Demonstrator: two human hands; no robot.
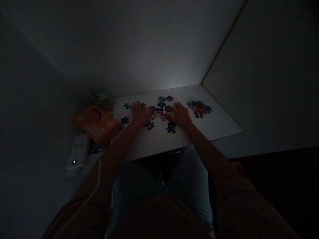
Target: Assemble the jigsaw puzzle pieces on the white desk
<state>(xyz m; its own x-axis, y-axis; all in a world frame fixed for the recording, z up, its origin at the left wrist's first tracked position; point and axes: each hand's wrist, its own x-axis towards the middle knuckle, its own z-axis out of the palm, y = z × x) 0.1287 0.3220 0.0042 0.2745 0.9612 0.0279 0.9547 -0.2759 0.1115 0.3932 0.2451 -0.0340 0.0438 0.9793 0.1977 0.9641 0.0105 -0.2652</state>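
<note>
Loose jigsaw puzzle pieces (159, 111) lie on the white table (154, 142) between my two hands. My left hand (140, 114) rests palm down with its fingers spread, over some pieces at the left of this group. My right hand (181, 115) also lies flat with its fingers apart, touching pieces at the right. A dark piece (125, 120) sits to the left of my left hand, and a teal piece (170, 127) is just in front of my right hand. Pieces under the palms are hidden.
An orange puzzle box (97, 123) lies on the left, with a pile of pieces (99, 98) behind it. A white device with a small lit display (74, 162) is at the near left. Another heap of pieces (200, 108) lies on the right. Walls bound the table behind and at the right.
</note>
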